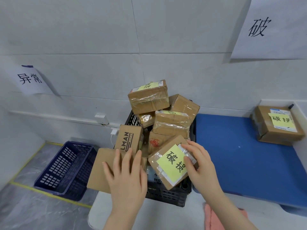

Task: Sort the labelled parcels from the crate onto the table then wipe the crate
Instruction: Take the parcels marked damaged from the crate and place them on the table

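Black slatted crate [166, 195] heaped with taped brown cardboard parcels [148, 98] — front parcel [167, 161] tilted, yellow note up; lone parcel [275, 128] rests on blue table [232, 155].

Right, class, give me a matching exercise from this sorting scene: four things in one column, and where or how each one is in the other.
1 navy basket
2 pink cloth
3 black crate
4 front parcel

A heaped with parcels
B gripped by the right hand
C on the floor, left
D at the picture's bottom edge

Pairs: 1-C, 2-D, 3-A, 4-B
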